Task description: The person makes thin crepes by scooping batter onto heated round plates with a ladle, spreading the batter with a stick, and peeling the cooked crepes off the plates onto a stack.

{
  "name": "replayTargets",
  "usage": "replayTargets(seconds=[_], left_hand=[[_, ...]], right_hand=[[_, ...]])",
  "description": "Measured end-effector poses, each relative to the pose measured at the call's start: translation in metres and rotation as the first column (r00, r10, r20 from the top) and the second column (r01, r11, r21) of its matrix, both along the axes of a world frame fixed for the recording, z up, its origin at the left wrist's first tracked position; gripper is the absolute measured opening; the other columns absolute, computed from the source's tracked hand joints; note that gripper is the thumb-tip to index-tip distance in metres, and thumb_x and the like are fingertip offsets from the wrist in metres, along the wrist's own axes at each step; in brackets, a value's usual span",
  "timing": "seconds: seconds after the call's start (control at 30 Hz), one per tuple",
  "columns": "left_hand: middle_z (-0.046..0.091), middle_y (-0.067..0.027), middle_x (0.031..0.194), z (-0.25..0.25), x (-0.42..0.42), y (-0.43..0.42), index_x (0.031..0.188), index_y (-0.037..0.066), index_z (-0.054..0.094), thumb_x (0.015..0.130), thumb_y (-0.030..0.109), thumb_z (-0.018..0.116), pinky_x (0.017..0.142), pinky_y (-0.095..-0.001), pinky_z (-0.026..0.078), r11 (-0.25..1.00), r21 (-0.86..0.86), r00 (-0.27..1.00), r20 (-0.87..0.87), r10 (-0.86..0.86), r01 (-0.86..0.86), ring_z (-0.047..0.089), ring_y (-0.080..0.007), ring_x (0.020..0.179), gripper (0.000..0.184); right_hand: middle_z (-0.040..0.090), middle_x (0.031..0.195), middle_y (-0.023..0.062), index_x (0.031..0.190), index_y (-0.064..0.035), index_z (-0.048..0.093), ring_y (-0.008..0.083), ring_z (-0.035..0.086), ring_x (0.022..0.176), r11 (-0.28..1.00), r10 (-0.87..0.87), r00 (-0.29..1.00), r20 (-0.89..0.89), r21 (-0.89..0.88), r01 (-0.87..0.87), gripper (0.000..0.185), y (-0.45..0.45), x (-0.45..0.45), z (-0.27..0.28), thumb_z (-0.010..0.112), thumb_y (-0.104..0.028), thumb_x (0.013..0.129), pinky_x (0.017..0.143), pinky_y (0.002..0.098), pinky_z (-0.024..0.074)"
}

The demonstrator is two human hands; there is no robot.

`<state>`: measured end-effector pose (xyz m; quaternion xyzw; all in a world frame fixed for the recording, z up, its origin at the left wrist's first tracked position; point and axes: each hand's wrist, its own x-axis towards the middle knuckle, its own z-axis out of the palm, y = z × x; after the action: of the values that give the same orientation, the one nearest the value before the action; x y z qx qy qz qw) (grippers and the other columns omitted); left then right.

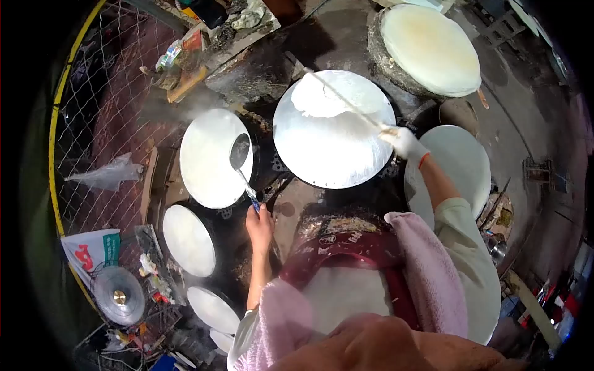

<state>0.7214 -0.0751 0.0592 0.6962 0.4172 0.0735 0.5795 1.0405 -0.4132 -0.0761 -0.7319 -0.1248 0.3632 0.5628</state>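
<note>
My left hand is closed around the blue handle of a ladle. The round bowl of the ladle is over the right part of a pale round griddle. My right hand, in a white glove with an orange band at the wrist, grips a long thin stick. That stick crosses above a shiny round metal griddle, its far end past the rim. White batter covers the far part of this griddle, and bare metal shows nearer to me.
Another pale round griddle lies partly under my right arm. Smaller white rounds curve down the left side. A thick stack of pale round sheets stands at the far right. Wire fencing and a glass lid are at left.
</note>
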Motion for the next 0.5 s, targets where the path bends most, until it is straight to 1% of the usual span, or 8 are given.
replayTargets(seconds=[0.17, 0.23, 0.27, 0.3, 0.33, 0.37, 0.43, 0.5], left_hand=[[0.041, 0.0037, 0.060, 0.014, 0.007, -0.015, 0.094, 0.004, 0.050, 0.101, 0.017, 0.047, 0.037, -0.0220, 0.030, 1.000, -0.021, 1.000, -0.026, 0.010, -0.011, 0.037, -0.0053, 0.041, 0.015], [0.041, 0.0040, 0.060, 0.020, 0.010, -0.018, 0.094, 0.004, 0.050, 0.101, 0.017, 0.047, 0.037, -0.0216, 0.029, 0.999, 0.051, 1.000, -0.028, -0.014, 0.015, 0.037, -0.0048, 0.041, 0.015], [0.041, 0.0042, 0.060, 0.014, 0.008, -0.014, 0.094, 0.004, 0.050, 0.101, 0.017, 0.047, 0.037, -0.0216, 0.029, 0.992, 0.126, 0.999, -0.022, -0.027, 0.029, 0.036, -0.0046, 0.041, 0.015], [0.041, 0.0044, 0.059, 0.007, 0.006, -0.011, 0.094, 0.004, 0.050, 0.101, 0.017, 0.047, 0.037, -0.0215, 0.029, 0.979, 0.198, 0.999, -0.015, -0.040, 0.042, 0.036, -0.0043, 0.040, 0.015], [0.041, 0.0049, 0.059, 0.010, 0.008, -0.013, 0.093, 0.004, 0.049, 0.101, 0.017, 0.047, 0.036, -0.0218, 0.029, 0.987, 0.159, 1.000, -0.008, -0.013, 0.014, 0.036, -0.0040, 0.040, 0.015], [0.041, 0.0050, 0.059, 0.005, 0.005, -0.010, 0.093, 0.004, 0.049, 0.101, 0.017, 0.048, 0.036, -0.0219, 0.029, 0.978, 0.205, 0.999, -0.028, -0.029, 0.034, 0.036, -0.0039, 0.040, 0.015], [0.041, 0.0052, 0.059, -0.018, -0.006, 0.001, 0.092, 0.005, 0.049, 0.100, 0.017, 0.048, 0.036, -0.0221, 0.028, 0.952, 0.295, 0.996, -0.069, -0.060, 0.077, 0.036, -0.0038, 0.040, 0.015], [0.043, 0.0015, 0.059, -0.028, -0.017, 0.003, 0.089, 0.003, 0.050, 0.098, 0.018, 0.051, 0.041, -0.0254, 0.032, 0.941, 0.332, 0.994, -0.106, -0.034, 0.068, 0.038, -0.0066, 0.045, 0.018]], right_hand=[[0.061, 0.123, 0.0047, 0.123, 0.0036, 0.060, 0.0093, 0.053, 0.110, 0.991, 0.118, 0.974, -0.196, 0.080, -0.104, 0.037, 0.016, -0.039, -0.001, 0.065, -0.014, 0.090, 0.099, 0.0245, 0.0388], [0.055, 0.135, 0.0084, 0.121, 0.0046, 0.060, 0.0114, 0.052, 0.117, 0.984, 0.155, 0.988, -0.001, 0.092, -0.155, 0.035, 0.005, -0.019, 0.016, 0.064, -0.011, 0.090, 0.102, 0.0258, 0.0386], [0.050, 0.140, 0.0108, 0.119, 0.0054, 0.061, 0.0137, 0.051, 0.121, 0.978, 0.058, 0.995, -0.084, 0.203, -0.039, 0.034, 0.002, -0.003, 0.007, 0.064, -0.012, 0.090, 0.103, 0.0269, 0.0391], [0.053, 0.137, 0.0094, 0.120, 0.0052, 0.060, 0.0123, 0.053, 0.117, 0.994, 0.096, 0.992, 0.084, 0.042, -0.099, 0.035, -0.002, 0.019, 0.009, 0.064, -0.012, 0.090, 0.099, 0.0256, 0.0410], [0.056, 0.133, 0.0088, 0.122, 0.0063, 0.059, 0.0106, 0.053, 0.114, 0.998, 0.049, 0.999, -0.001, 0.027, -0.049, 0.037, 0.007, 0.034, 0.010, 0.063, -0.012, 0.090, 0.097, 0.0243, 0.0411], [0.059, 0.129, 0.0068, 0.123, 0.0082, 0.057, 0.0089, 0.053, 0.109, 0.978, 0.185, 0.982, -0.046, -0.085, -0.188, 0.039, 0.009, 0.047, 0.014, 0.062, -0.012, 0.091, 0.096, 0.0234, 0.0405], [0.059, 0.127, 0.0067, 0.122, 0.0090, 0.057, 0.0085, 0.053, 0.108, 0.983, 0.183, 0.975, -0.125, 0.054, -0.178, 0.038, 0.024, 0.029, 0.032, 0.062, -0.012, 0.091, 0.095, 0.0231, 0.0405], [0.056, 0.134, 0.0128, 0.125, 0.0076, 0.056, 0.0142, 0.050, 0.123, 0.960, 0.280, 0.937, -0.210, 0.051, -0.276, 0.042, 0.015, 0.013, -0.005, 0.064, -0.012, 0.090, 0.103, 0.0260, 0.0371]])
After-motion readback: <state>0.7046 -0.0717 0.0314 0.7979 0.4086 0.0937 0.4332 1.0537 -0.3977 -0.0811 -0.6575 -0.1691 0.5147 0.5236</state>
